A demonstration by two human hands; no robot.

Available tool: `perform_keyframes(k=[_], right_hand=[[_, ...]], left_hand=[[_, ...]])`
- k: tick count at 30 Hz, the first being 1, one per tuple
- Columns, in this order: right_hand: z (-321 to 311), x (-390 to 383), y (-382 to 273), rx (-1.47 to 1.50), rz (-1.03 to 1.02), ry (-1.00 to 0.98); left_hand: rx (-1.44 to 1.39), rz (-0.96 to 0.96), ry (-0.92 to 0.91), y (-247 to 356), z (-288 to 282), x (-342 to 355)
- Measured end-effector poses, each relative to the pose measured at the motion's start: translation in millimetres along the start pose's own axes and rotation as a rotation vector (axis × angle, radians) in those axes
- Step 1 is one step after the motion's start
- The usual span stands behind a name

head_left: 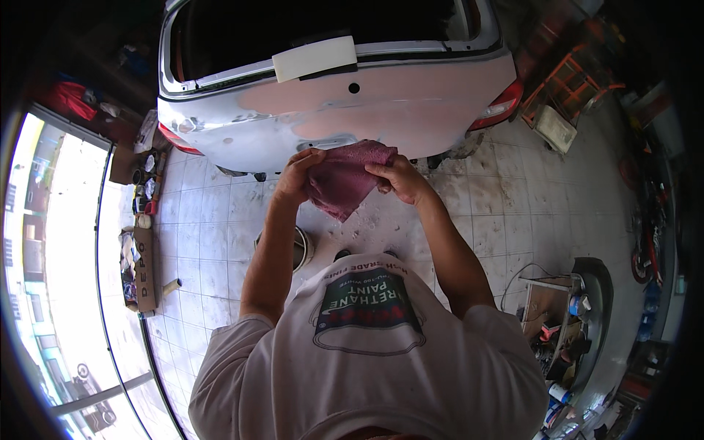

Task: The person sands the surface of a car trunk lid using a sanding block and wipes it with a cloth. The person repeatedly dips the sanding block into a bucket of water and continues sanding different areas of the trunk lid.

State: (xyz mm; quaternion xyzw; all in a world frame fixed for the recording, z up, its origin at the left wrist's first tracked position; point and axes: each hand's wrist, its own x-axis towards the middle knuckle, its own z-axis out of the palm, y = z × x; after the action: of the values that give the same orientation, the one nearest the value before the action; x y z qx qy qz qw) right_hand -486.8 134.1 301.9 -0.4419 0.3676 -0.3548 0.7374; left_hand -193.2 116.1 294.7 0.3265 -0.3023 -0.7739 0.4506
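A dark pink, speckled cloth (350, 176) hangs between my hands, its lower corner pointing down toward the floor. My left hand (296, 174) pinches its left edge, and my right hand (400, 178) grips its right edge. Just beyond the cloth stands the rear of a car (396, 103), grey with broad patches of pinkish filler on the tailgate. A pale rectangular sheet (314, 59) lies across the lower edge of the rear window. Below my left forearm, partly hidden by it, is a round bucket (302, 248).
Tiled floor (213, 220) with pale dust surrounds my feet. Along the left, a cardboard box (144, 271) and cans line the glass door. An orange metal frame (568, 84) stands right of the car; a small cart with tools (550, 308) sits at lower right.
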Motion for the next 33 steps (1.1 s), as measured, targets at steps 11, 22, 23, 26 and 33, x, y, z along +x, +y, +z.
perform_keyframes(k=[11, 22, 23, 26, 33], right_hand=[[-31, -22, -9, -0.179, -0.044, 0.122], [25, -9, -24, -0.018, -0.126, 0.047], [31, -12, -27, -0.050, -0.114, 0.054], [2, 1, -11, -0.144, -0.274, 0.215], [5, 17, 9, 0.748, -0.030, 0.215]], left_hand=[[0.592, 0.058, 0.283, -32, 15, 1], [1.182, 0.709, 0.206, -19, 100, -13], [1.087, 0.754, 0.148, -11, 89, -12], [0.967, 0.537, 0.116, 23, 111, -12], [1.213, 0.765, -0.539, -34, 183, -29]])
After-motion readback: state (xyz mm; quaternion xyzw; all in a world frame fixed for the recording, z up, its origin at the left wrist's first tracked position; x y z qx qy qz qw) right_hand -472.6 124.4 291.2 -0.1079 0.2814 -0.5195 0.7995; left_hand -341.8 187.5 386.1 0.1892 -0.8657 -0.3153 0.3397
